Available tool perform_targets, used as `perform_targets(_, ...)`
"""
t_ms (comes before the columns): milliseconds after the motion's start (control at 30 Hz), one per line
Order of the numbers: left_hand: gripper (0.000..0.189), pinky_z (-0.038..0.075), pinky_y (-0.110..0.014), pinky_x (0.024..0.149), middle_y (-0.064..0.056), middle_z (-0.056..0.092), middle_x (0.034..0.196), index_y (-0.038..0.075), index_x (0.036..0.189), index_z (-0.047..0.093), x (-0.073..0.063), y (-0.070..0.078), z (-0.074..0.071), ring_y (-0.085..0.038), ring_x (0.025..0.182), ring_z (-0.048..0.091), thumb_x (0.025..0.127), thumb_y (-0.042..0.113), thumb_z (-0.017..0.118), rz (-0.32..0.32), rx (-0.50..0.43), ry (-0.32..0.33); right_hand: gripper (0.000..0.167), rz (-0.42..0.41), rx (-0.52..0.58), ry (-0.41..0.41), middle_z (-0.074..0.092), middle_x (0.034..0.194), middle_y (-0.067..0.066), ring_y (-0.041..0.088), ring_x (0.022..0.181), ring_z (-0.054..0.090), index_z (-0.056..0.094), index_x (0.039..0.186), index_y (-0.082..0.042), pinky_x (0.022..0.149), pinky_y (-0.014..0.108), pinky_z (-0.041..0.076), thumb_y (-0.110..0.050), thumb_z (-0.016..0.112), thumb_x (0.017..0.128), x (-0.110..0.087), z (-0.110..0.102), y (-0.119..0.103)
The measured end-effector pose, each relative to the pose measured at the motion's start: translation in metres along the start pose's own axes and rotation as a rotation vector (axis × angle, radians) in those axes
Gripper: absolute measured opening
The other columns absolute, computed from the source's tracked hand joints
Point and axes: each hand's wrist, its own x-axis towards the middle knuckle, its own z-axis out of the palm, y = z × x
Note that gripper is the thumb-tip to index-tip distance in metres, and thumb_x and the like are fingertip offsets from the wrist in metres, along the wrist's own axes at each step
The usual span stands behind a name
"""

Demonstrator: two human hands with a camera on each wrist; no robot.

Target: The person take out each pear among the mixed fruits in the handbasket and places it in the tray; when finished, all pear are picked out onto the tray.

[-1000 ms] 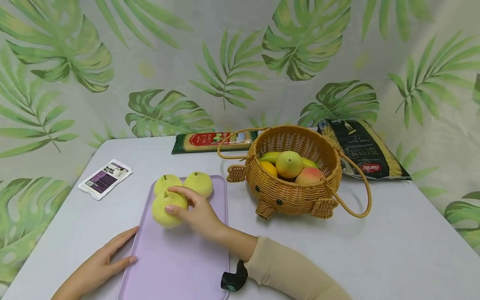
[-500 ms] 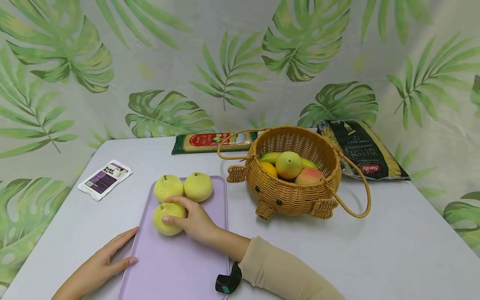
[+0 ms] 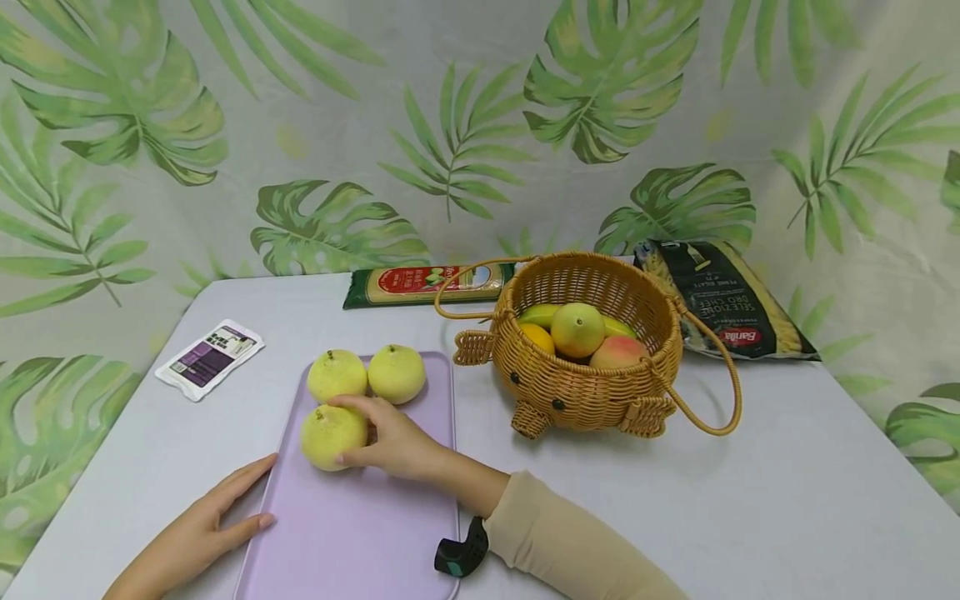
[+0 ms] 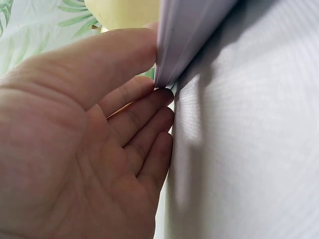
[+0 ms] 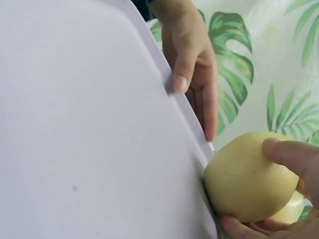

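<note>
Three yellow-green pears sit on the lilac tray point(image 3: 352, 533) in the head view: a back left pear point(image 3: 337, 377), a back right pear point(image 3: 397, 374) and a front pear point(image 3: 327, 440). My right hand point(image 3: 403, 442) holds the front pear from its right side, one finger over the top and the thumb at the lower edge. The right wrist view shows this pear point(image 5: 249, 177) between thumb and fingers, against the tray's rim. At the tray's left edge, my left hand point(image 3: 198, 525) touches the rim with its fingertips, fingers nearly straight; the left wrist view shows these fingers point(image 4: 144, 119) beside the rim.
Right of the tray stands a wicker pig basket point(image 3: 577, 392) with looped handles, holding several fruits. Behind lie a green pasta packet point(image 3: 420, 285) and a black penne bag point(image 3: 731, 300). A white sachet point(image 3: 211, 359) lies at the left.
The front pear has come down and nearer to me, then shifted slightly left on the tray. My right thumb has slid towards its right edge. The left hand has stayed put.
</note>
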Motion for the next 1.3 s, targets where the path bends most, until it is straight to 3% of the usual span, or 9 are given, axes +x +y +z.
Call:
perform_targets(267, 0.062, 0.016, -0.002, 0.087, 0.009, 0.034, 0.134, 0.012, 0.139, 0.034, 0.000, -0.001, -0.001, 0.016, 0.118, 0.019, 0.084, 0.015, 0.064, -0.009, -0.001, -0.007, 0.063, 0.010, -0.059, 0.030, 0.040, 0.111, -0.003, 0.006, 0.091, 0.038, 0.045, 0.132, -0.027, 0.076, 0.022, 0.043, -0.015, 0.072, 0.077, 0.003, 0.007, 0.002)
perform_targets(467, 0.062, 0.017, -0.002, 0.087, 0.008, 0.034, 0.134, 0.012, 0.139, 0.033, 0.000, -0.002, -0.001, 0.016, 0.118, 0.020, 0.084, 0.016, 0.063, -0.013, -0.007, -0.012, 0.063, 0.058, -0.046, 0.032, 0.040, 0.119, -0.001, 0.010, 0.101, 0.043, 0.043, 0.132, -0.026, 0.081, 0.023, 0.041, -0.020, 0.072, 0.077, 0.000, 0.003, -0.005)
perform_targets(567, 0.063, 0.016, -0.002, 0.087, 0.005, 0.034, 0.134, 0.013, 0.140, 0.033, -0.001, -0.002, -0.001, 0.016, 0.118, 0.019, 0.085, 0.017, 0.063, -0.024, -0.008, -0.016, 0.060, 0.030, -0.041, 0.029, 0.040, 0.124, -0.003, 0.014, 0.109, 0.044, 0.043, 0.131, -0.021, 0.086, 0.024, 0.040, -0.023, 0.071, 0.079, -0.007, -0.008, -0.016)
perform_targets(700, 0.063, 0.016, -0.001, 0.087, 0.001, 0.034, 0.134, 0.014, 0.140, 0.032, 0.000, -0.001, 0.000, 0.017, 0.117, 0.018, 0.085, 0.018, 0.063, -0.037, -0.014, -0.019, 0.058, -0.128, -0.074, 0.017, 0.040, 0.130, -0.004, 0.011, 0.116, 0.040, 0.040, 0.132, -0.013, 0.093, 0.024, 0.037, -0.021, 0.068, 0.081, -0.024, -0.031, -0.036)
perform_targets(800, 0.063, 0.016, -0.001, 0.087, 0.001, 0.034, 0.134, 0.015, 0.140, 0.033, 0.000, -0.001, -0.001, 0.017, 0.117, 0.019, 0.085, 0.018, 0.063, -0.034, -0.007, -0.014, 0.057, -0.273, -0.132, 0.054, 0.042, 0.131, -0.002, 0.008, 0.116, 0.041, 0.040, 0.131, -0.010, 0.095, 0.026, 0.035, -0.018, 0.068, 0.082, -0.041, -0.054, -0.049)
perform_targets(967, 0.063, 0.016, -0.001, 0.087, 0.000, 0.035, 0.134, 0.014, 0.140, 0.033, -0.001, 0.000, -0.001, 0.017, 0.117, 0.019, 0.084, 0.017, 0.063, -0.025, 0.002, -0.010, 0.049, -0.503, -0.207, 0.200, 0.049, 0.124, 0.006, 0.016, 0.112, 0.046, 0.047, 0.125, -0.003, 0.093, 0.032, 0.037, -0.009, 0.068, 0.081, -0.073, -0.090, -0.061)
perform_targets(1067, 0.063, 0.016, -0.001, 0.087, -0.001, 0.035, 0.134, 0.014, 0.140, 0.033, -0.001, 0.000, -0.002, 0.017, 0.117, 0.018, 0.085, 0.018, 0.063, -0.032, -0.005, -0.015, 0.043, -0.619, -0.250, 0.298, 0.053, 0.118, 0.011, 0.022, 0.108, 0.049, 0.050, 0.120, 0.002, 0.091, 0.034, 0.039, -0.013, 0.066, 0.083, -0.091, -0.113, -0.062)
perform_targets(1200, 0.063, 0.015, -0.001, 0.087, -0.008, 0.036, 0.133, 0.013, 0.139, 0.033, 0.000, 0.000, -0.001, 0.018, 0.117, 0.018, 0.084, 0.016, 0.064, -0.022, 0.003, -0.012, 0.044, -0.706, -0.299, 0.417, 0.056, 0.113, 0.015, 0.024, 0.106, 0.050, 0.052, 0.115, 0.007, 0.090, 0.033, 0.040, -0.024, 0.063, 0.085, -0.113, -0.141, -0.062)
perform_targets(1300, 0.064, 0.015, -0.001, 0.087, -0.013, 0.038, 0.132, 0.011, 0.139, 0.034, 0.000, -0.001, 0.000, 0.018, 0.117, 0.018, 0.082, 0.014, 0.065, 0.001, 0.024, 0.000, 0.047, -0.748, -0.261, 0.477, 0.056, 0.113, 0.015, 0.024, 0.108, 0.049, 0.051, 0.111, 0.014, 0.091, 0.031, 0.039, -0.021, 0.065, 0.083, -0.126, -0.160, -0.062)
